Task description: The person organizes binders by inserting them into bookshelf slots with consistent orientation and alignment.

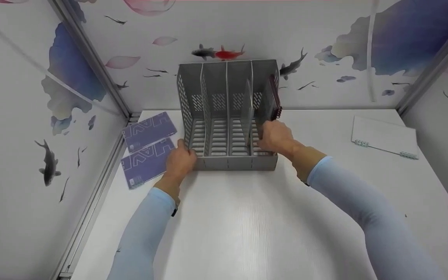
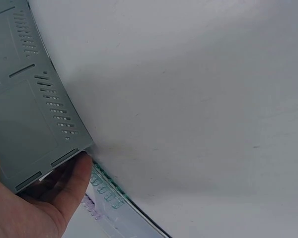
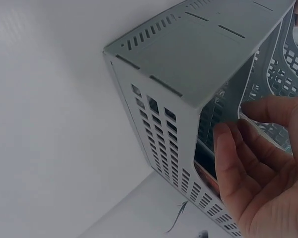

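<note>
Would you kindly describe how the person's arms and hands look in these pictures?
The left sleeve and right sleeve are pale blue, close-fitting, ending near the wrist. The left hand and right hand are ungloved. A small dark piece shows at each wrist, too little to identify.

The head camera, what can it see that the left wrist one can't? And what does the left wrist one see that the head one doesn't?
Only the head view shows the right hand, the red fish on the wall, the white notebook and the red notebook in the rack.

Only the left wrist view shows the rows of little slits in the rack's front.

Both show the rack, the left hand at its corner, the table and at least part of the notebooks beside that hand.
</note>
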A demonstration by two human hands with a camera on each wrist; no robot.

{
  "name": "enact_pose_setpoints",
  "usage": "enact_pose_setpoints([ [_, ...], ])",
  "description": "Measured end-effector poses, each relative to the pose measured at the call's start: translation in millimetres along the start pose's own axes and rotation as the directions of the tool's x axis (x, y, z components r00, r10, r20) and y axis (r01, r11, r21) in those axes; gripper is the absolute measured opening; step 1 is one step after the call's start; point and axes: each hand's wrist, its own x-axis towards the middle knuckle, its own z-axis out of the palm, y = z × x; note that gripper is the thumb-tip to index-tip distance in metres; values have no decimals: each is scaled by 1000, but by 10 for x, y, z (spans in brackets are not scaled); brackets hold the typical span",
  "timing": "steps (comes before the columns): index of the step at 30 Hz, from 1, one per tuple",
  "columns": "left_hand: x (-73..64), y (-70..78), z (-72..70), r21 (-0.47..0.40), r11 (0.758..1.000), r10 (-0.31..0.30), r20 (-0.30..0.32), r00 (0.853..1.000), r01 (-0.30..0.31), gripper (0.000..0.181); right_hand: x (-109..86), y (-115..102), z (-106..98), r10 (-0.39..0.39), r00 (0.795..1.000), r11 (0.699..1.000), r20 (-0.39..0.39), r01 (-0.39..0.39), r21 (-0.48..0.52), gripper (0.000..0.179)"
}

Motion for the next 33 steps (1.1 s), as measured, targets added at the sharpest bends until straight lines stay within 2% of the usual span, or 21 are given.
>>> enact_pose_setpoints([
  [5, 15, 12, 13, 12, 1000, 4, -6, 1000, -4, 66, -54, 84, -38, -35, 999, 998, -18, 34, -49, 14],
  [10, 23, 19, 22, 3, 1000, -2, -2, 1000, 2, 65, -130, 174, -64, -45, 999, 998, 5, 45, -43, 21],
  [14, 24, 21, 22, -7, 1000, -20, 14, 1000, 20, 64, -155, 280, -62, -60, 998, 998, -3, 60, -36, 19],
  [19, 22, 16, 13, -14, 1000, -23, 22, 1000, 23, 65, -155, 404, -40, -47, 999, 999, -18, 46, -29, 17],
  [24, 12, 15, 17, -8, 1000, -17, 18, 1000, 17, 65, -156, 488, -16, -41, 999, 999, -33, 41, -6, 24],
  [33, 10, 17, 12, 5, 1000, -15, 14, 1000, 15, 63, -163, 728, -6, -2, 1000, 1000, -15, 2, 22, 33],
])
